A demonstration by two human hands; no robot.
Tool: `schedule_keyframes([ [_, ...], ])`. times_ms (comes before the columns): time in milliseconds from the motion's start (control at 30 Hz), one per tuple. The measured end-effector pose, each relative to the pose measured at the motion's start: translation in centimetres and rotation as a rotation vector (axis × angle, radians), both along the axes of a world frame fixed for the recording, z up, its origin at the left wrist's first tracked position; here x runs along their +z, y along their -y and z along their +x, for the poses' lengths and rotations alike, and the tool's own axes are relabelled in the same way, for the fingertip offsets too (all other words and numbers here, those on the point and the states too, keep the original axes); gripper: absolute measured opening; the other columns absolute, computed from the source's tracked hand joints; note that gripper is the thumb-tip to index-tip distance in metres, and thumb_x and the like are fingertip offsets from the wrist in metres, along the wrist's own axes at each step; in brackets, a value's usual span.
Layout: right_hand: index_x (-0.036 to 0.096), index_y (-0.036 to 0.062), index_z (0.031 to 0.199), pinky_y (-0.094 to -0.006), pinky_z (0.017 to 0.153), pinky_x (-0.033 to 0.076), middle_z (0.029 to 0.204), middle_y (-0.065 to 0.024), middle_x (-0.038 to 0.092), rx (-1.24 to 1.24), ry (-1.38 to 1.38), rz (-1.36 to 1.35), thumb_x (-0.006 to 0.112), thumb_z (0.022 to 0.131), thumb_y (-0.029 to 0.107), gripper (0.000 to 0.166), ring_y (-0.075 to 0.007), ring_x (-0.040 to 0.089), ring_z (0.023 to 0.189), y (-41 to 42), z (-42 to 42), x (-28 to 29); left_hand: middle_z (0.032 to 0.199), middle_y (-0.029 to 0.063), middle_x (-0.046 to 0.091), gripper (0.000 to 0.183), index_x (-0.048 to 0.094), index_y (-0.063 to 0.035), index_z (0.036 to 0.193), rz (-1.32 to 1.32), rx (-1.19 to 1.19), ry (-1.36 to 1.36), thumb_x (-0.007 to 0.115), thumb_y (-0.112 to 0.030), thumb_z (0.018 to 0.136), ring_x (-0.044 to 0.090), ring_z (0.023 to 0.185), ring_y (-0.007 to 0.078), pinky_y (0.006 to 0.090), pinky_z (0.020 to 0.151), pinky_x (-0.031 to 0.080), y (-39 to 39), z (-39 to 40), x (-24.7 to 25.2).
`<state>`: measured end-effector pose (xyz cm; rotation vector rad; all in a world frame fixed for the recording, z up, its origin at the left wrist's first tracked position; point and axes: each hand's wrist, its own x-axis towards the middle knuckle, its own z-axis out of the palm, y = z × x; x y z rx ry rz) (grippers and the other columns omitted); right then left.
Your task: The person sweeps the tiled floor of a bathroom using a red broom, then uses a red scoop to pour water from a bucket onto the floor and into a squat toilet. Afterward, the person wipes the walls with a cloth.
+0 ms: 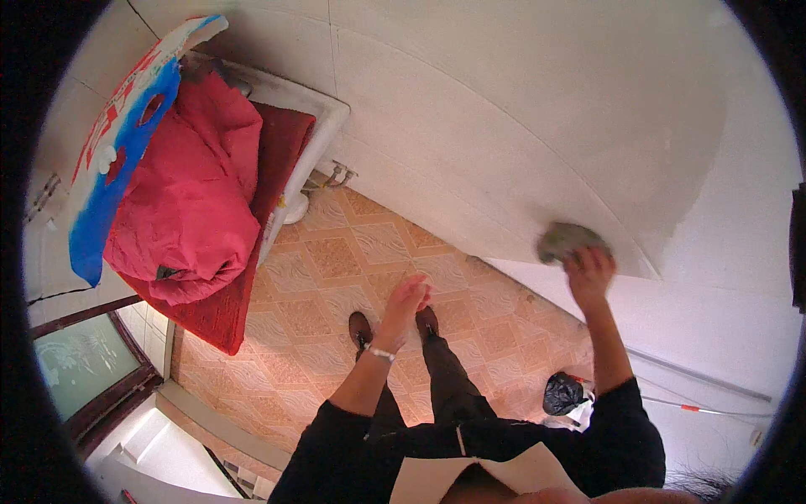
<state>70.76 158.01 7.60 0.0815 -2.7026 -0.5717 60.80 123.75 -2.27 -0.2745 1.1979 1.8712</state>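
My right hand (590, 271) presses a grey-green cloth (572, 242), blurred at its edges, against the pale wall (516, 189). The cloth lies near the lower part of the wall, below a curved seam line. My left hand (410, 295), with a pale bracelet at the wrist, hangs over the tiled floor with its fingers loosely bent and nothing seen in it. Around and above the cloth the wall looks greyer, with a brighter white area (743, 220) to the right.
At left, a pink fabric bundle (195, 189) and a red mat (233, 315) lie over a white sink (334, 113). A blue-and-white plastic sheet (135, 151) stands beside them. Pipes (340, 176) leave the wall below. A black plastic bag (562, 394) sits by my right side.
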Motion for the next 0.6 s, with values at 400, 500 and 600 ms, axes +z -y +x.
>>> schedule_keyframes([
  [400, 0.060, 0.0185, 0.083, -0.0367, 0.069, 0.032, 0.102, 0.0029, 0.052, 0.330, -0.037, -0.046, 0.054, 0.067, 0.021, 0.018, -0.0148, 0.043, 0.097, 14.2, -21.5, 4.7, 0.100, 0.0045, 0.054, 0.032, 0.046, -0.0112, 0.114, 0.114, 0.104, -0.029, 0.050, -0.026, 0.086, 0.054, 0.086, 0.0133, 0.0256, 0.074, 0.043, -5.8, -1.9, 3.5],
  [500, 0.059, 0.0157, 0.082, -0.0349, 0.070, 0.033, 0.103, 0.0014, 0.051, 0.407, 0.001, 0.004, 0.052, 0.069, 0.020, 0.016, -0.0152, 0.043, 0.100, 13.3, -21.1, 2.8, 0.098, 0.0041, 0.054, 0.031, 0.047, -0.0113, 0.113, 0.080, 0.170, -0.044, 0.049, -0.026, 0.086, 0.054, 0.085, 0.0133, 0.0258, 0.074, 0.043, -5.3, -3.0, 3.7],
  [600, 0.058, 0.0138, 0.083, -0.0359, 0.073, 0.034, 0.100, -0.0001, 0.051, 0.410, 0.136, 0.010, 0.052, 0.069, 0.019, 0.015, -0.0154, 0.043, 0.101, 9.4, -14.8, -1.1, 0.095, 0.0037, 0.055, 0.030, 0.047, -0.0105, 0.112, 0.044, 0.200, -0.007, 0.049, -0.025, 0.086, 0.054, 0.084, 0.0128, 0.0257, 0.074, 0.043, -4.4, -2.7, 3.5],
])
